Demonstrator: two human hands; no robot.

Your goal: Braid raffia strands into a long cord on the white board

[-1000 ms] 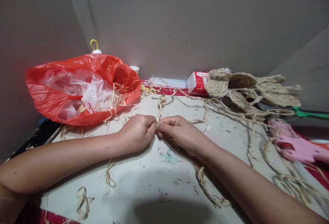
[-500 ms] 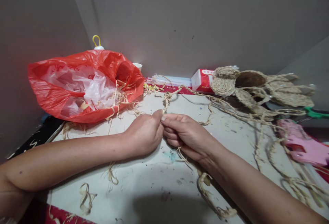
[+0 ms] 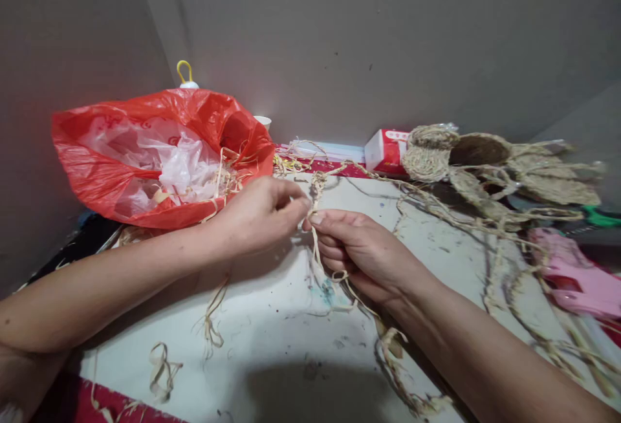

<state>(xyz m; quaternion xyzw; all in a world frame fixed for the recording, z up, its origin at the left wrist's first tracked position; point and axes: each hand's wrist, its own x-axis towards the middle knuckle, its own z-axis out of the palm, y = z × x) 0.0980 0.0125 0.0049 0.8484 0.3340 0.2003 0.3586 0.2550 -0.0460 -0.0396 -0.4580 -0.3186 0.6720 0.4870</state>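
Observation:
A braided straw cord (image 3: 317, 185) runs from the back of the board to my hands at its middle. My right hand (image 3: 356, 248) is closed, thumb and forefinger pinching the cord, its other fingers curled. Loose straw strands (image 3: 316, 251) hang below that pinch. My left hand (image 3: 262, 213) is just to the left, back of the hand toward me, its thumb and finger brought together at the cord; the exact contact is hidden. Beneath my right forearm lies another thick braided piece (image 3: 395, 361).
A red plastic bag (image 3: 116, 174) with white plastic and straw inside stands at left. Woven straw pieces (image 3: 429, 151) lie beside a red-and-white box (image 3: 381, 151) at the back right. A pink tool (image 3: 577, 281) sits at right, near green handles (image 3: 599, 216). Straw scraps (image 3: 162, 371) lie on the white board (image 3: 272, 358).
My left hand has shifted up and left, its fist loosening and coming slightly away from my right hand. Straw strands now show below my right hand's pinch, which stays nearly in place.

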